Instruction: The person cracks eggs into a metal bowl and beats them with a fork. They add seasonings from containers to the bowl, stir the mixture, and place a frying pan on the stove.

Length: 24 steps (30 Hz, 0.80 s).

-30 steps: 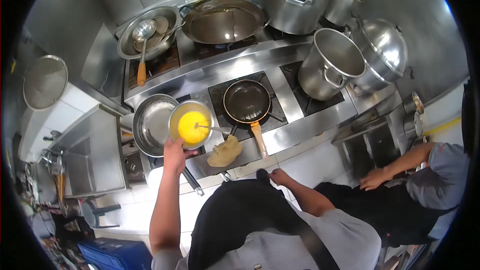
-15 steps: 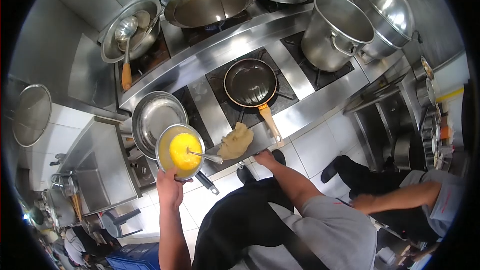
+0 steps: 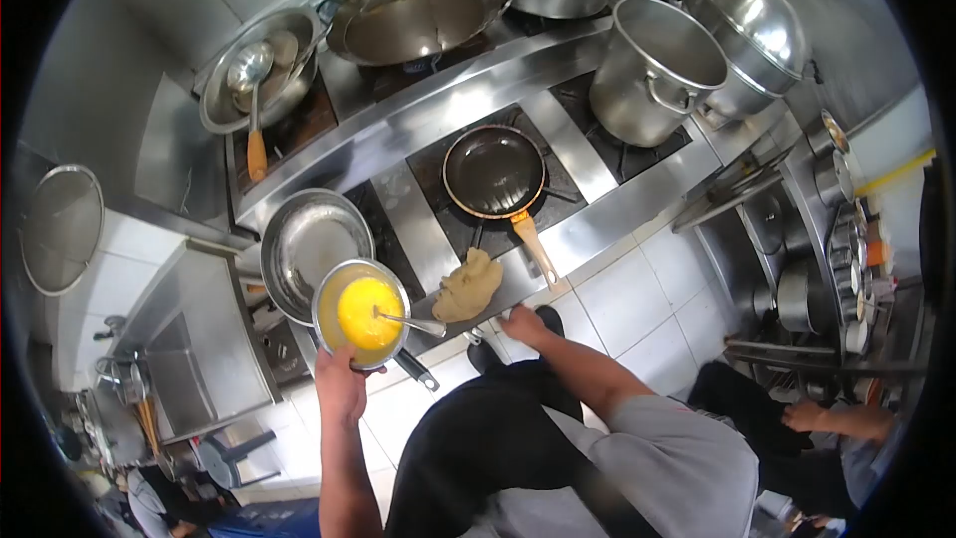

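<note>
My left hand (image 3: 341,379) is closed on the rim and side of a metal saucepan (image 3: 322,316) with a black handle. Yellow liquid like beaten egg (image 3: 364,308) fills its bottom, and a metal utensil (image 3: 418,324) leans in it, its head submerged. At the stove's front edge, my right hand (image 3: 520,326) is curled; whatever its fingers grip is hidden. Above that hand, a frying pan (image 3: 493,171) with a dark, shiny inside rests on a burner, its wooden handle (image 3: 535,249) pointing towards me. A crumpled tan cloth (image 3: 468,286) lies on the stove edge between my hands.
A wide metal pan (image 3: 299,224) sits behind the saucepan. Along the back stand a ladle (image 3: 250,70) in a bowl, a wok (image 3: 413,20) and a tall pot (image 3: 637,105). Another person (image 3: 817,423) is at right, near shelves of pots (image 3: 797,299).
The view has shifted slightly. The person at right has moved farther right, uncovering more floor and shelving. My left hand keeps the saucepan, and my right hand stays by the stove edge.
</note>
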Available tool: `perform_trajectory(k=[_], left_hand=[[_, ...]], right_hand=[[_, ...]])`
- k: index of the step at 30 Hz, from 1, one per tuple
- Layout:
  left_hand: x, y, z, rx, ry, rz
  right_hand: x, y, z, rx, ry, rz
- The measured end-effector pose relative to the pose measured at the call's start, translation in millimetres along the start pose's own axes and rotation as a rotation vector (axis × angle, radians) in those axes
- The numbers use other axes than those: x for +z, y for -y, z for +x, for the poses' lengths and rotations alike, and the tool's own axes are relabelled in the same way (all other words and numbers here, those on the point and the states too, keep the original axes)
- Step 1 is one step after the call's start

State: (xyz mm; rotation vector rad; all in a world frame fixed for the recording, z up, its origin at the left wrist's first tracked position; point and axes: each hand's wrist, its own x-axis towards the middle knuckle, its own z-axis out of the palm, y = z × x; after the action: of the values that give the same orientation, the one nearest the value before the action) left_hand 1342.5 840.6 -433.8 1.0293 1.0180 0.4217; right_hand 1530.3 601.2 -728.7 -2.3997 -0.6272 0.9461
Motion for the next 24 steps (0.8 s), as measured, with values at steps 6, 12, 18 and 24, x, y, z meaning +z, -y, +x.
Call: perform_trajectory(k=[6, 12, 18, 24], left_hand=[[0.9, -3.6, 1.5, 0.067, 0.061, -0.011], [-1.0, 5.7, -11.1, 0.066, -0.024, -0.081], [-11.1, 16.1, -39.6, 0.188, -0.132, 0.271], [-13.9, 21.5, -63.4, 0.053, -0.270, 0.048]], right_hand=[[-98.6, 96.5, -88.6, -0.464, -0.182, -0.053], [-69.3, 135.7, 19.5, -0.903, -0.309, -0.316], [-70.2, 249.2, 193.6, -0.598, -0.346, -0.333], [-83.2, 306.4, 279.9, -0.596, -0.456, -0.112]])
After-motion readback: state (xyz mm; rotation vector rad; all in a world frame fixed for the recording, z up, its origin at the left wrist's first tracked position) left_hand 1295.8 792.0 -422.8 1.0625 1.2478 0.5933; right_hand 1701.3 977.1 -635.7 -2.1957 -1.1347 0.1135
